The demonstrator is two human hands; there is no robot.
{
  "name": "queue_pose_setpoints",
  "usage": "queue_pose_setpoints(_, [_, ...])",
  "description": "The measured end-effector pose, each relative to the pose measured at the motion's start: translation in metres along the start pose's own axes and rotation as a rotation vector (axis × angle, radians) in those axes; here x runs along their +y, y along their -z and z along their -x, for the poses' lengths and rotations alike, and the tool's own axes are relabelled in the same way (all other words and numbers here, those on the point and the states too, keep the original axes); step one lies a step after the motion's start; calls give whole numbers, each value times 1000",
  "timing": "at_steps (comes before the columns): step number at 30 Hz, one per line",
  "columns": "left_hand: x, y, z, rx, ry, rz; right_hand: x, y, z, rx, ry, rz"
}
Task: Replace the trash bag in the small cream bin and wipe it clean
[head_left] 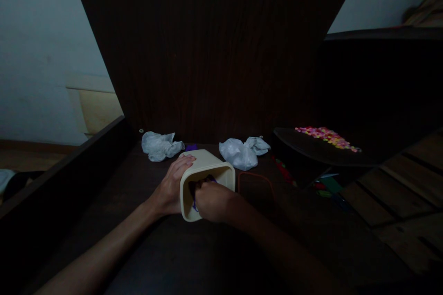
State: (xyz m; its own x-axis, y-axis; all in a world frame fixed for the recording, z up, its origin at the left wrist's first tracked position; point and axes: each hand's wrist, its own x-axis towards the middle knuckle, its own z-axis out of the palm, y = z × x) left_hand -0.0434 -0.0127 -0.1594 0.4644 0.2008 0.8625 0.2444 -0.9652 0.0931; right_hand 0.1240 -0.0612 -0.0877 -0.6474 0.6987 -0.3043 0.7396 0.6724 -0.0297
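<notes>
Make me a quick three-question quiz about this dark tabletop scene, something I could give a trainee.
1. True or false: the left hand rests on the outside of the cream container.
2. Where is the right hand? A) on the dark tray of coloured pieces, B) at the open mouth of the container, C) on a crumpled bag.
3. How many crumpled white plastic bags lie behind the container?

Key
1. True; it grips the container's left side.
2. B; the fingers reach into the opening, by something purple.
3. Two: one bag to the left, another bag to the right. The tray sits farther right.
</notes>
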Motion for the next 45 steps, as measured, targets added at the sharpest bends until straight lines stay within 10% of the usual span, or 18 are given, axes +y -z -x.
queue_pose_setpoints(16, [-3,-2,5,25,63,1,0,12,-30,-16,103,-94])
queue_pose_setpoints(30, [-6,-2,7,25,45,22,-10,8,43,110,255,7])
queue_pose_setpoints(45, [4,-1,-1,-25,-15,-15,-4,13,28,-45,-94,2])
